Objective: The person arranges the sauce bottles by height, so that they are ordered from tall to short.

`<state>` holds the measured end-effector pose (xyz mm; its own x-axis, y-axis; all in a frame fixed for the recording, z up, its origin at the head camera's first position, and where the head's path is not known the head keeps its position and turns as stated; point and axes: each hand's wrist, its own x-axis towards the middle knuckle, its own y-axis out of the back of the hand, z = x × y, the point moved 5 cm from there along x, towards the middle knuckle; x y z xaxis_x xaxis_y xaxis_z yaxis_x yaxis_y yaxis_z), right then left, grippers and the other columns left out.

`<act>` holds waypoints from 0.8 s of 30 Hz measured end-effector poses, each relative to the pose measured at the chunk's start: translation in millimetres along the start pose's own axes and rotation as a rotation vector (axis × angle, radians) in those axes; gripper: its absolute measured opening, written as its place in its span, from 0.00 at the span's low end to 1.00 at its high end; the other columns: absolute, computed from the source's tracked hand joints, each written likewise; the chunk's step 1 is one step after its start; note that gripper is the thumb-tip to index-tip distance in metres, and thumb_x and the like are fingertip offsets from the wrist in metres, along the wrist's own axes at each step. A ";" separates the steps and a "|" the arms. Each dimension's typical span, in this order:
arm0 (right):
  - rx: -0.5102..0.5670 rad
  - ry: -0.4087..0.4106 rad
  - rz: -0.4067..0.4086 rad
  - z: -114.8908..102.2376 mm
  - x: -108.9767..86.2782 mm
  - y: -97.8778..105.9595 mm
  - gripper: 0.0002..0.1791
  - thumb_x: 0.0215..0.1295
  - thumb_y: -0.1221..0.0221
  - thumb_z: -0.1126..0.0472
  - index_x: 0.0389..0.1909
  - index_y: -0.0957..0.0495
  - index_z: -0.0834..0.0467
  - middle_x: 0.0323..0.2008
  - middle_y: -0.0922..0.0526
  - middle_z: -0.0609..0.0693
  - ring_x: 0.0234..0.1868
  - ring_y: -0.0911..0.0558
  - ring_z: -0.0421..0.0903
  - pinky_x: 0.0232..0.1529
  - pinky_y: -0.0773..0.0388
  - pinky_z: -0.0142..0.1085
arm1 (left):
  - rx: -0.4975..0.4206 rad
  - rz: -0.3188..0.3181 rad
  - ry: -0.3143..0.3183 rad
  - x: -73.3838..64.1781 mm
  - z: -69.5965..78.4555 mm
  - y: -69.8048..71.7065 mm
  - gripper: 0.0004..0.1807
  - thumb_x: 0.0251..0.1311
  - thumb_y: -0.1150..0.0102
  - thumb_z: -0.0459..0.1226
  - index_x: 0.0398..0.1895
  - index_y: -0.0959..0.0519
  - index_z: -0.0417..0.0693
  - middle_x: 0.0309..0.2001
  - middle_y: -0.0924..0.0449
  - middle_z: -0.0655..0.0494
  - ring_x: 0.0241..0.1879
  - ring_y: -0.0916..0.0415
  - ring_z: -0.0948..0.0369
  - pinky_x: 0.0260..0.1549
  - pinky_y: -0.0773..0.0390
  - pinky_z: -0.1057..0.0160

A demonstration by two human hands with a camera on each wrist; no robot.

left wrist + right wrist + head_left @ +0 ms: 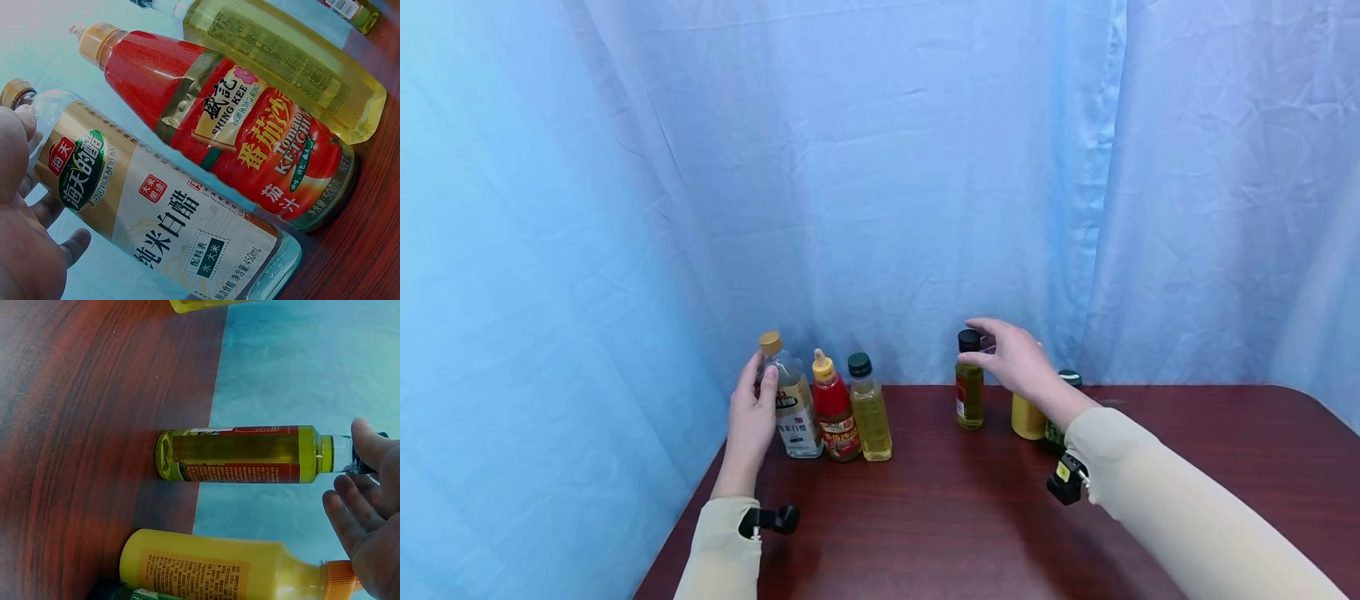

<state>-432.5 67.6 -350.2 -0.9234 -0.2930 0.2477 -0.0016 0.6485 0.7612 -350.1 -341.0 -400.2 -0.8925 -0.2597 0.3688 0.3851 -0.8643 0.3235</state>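
A clear bottle of white rice vinegar (797, 417) with a gold cap stands at the left of the table. My left hand (754, 414) is at its upper side, the thumb by the neck and the loose fingers along the far edge, partly hidden. In the left wrist view, the vinegar's label shows beside a red ketchup bottle (219, 125). At the right stands a slim bottle of yellow-green liquid (970, 400) with a black cap. My right hand (1011, 358) is spread around that cap, the thumb over the neck. In the right wrist view the lower fingers stay apart from the glass.
A green-capped bottle of yellow oil (871, 421) stands right of the ketchup. Beneath my right hand are a yellow squeeze bottle (1027, 419) with an orange cap and a dark green-lidded container (1070, 377), partly hidden. A blue curtain (880, 208) hangs behind the dark red table (917, 533).
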 end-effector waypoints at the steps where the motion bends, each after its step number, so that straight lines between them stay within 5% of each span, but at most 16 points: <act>1: -0.005 -0.004 0.001 0.6 0.4 -0.6 0.39 0.77 0.29 0.47 0.83 0.29 0.53 0.73 0.21 0.59 0.66 0.18 0.61 0.67 0.26 0.67 | 0.001 -0.001 0.000 -0.1 -0.1 0.1 0.38 0.90 0.56 0.54 0.91 0.46 0.45 0.86 0.44 0.40 0.85 0.47 0.43 0.82 0.43 0.38; 7: -0.031 -0.027 0.009 1.2 0.1 -0.9 0.38 0.76 0.29 0.46 0.82 0.28 0.52 0.65 0.15 0.60 0.63 0.17 0.61 0.67 0.32 0.72 | 0.001 -0.004 -0.001 0.2 -0.8 -0.6 0.38 0.90 0.57 0.54 0.91 0.46 0.45 0.87 0.44 0.41 0.85 0.47 0.44 0.82 0.43 0.38; 24: -0.010 -0.003 0.050 -7.9 -6.3 -6.7 0.32 0.78 0.29 0.50 0.78 0.23 0.54 0.63 0.15 0.59 0.55 0.14 0.57 0.50 0.15 0.53 | -0.009 -0.027 0.018 1.8 -9.1 0.5 0.40 0.88 0.59 0.58 0.92 0.48 0.49 0.88 0.46 0.43 0.86 0.48 0.44 0.81 0.43 0.37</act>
<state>-423.6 59.6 -352.1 -0.9232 -0.2584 0.2843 0.0489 0.6550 0.7540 -353.7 -345.8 -407.3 -0.9065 -0.2442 0.3443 0.3592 -0.8747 0.3254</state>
